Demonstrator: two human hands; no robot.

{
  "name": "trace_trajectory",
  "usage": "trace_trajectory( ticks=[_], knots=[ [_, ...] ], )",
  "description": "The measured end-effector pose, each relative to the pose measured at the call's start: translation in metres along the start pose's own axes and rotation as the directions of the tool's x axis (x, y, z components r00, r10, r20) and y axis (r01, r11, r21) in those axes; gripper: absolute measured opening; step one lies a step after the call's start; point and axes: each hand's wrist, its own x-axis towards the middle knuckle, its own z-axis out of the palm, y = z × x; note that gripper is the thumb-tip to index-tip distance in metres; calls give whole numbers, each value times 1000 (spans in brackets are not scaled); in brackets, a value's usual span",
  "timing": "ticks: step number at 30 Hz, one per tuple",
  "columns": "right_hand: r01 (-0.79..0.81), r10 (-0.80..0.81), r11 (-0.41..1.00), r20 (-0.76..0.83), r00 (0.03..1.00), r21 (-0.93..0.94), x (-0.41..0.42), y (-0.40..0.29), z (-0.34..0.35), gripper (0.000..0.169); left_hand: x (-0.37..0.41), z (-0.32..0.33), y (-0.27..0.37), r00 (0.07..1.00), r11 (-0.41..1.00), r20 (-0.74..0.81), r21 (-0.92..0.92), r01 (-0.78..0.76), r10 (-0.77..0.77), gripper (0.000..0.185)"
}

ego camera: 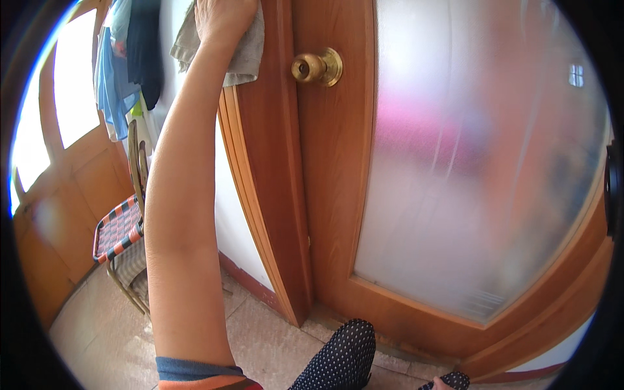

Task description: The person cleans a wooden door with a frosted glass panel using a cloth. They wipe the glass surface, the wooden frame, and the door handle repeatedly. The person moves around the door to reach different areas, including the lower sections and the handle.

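Observation:
My left arm reaches up from the bottom edge, and my left hand (225,19) is at the top, cut off by the picture's edge. Beneath its palm it holds a grey cloth (247,61) flat against the wooden door frame (265,146). Just right of the cloth, a brass door knob (317,67) projects from a wooden door (331,195) with a frosted glass pane (429,204). At the bottom edge, only a small part of my right hand (441,384) shows by my knee; its fingers are mostly hidden.
A folding chair with a woven seat (119,229) stands at the left, below hanging clothes (114,73). Behind it is a wooden door with bright panes (73,180). My legs in dotted trousers (336,358) are over the tiled floor (263,341), close to the door.

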Motion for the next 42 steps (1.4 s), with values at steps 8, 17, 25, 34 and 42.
trace_trajectory(
  ticks=[8, 17, 25, 34, 42],
  knots=[
    [-28, 29, 999, 43, 999, -32, 2, -3, -4, 23, -40, -11, -3, 1000, 1000, -6, -21, -6, 6, 70],
    [-53, 54, 999, 82, 995, -7, -2, 0, -4, 22, -135, -33, -12, 996, 989, 87, 142, -41, 29, 76],
    [-31, 34, 998, 66, 997, -53, -4, 3, -2, 22, -242, -71, 3, 979, 995, 193, 86, 51, -67, 77],
    [-25, 28, 999, 66, 997, -45, -3, 3, -8, 23, -377, -112, 9, 949, 985, 266, 69, 158, -170, 76],
    [49, -49, 998, -13, 999, 31, -11, 12, 0, 26, -554, -155, 13, 878, 923, 287, 164, 349, -383, 82]
  ],
)
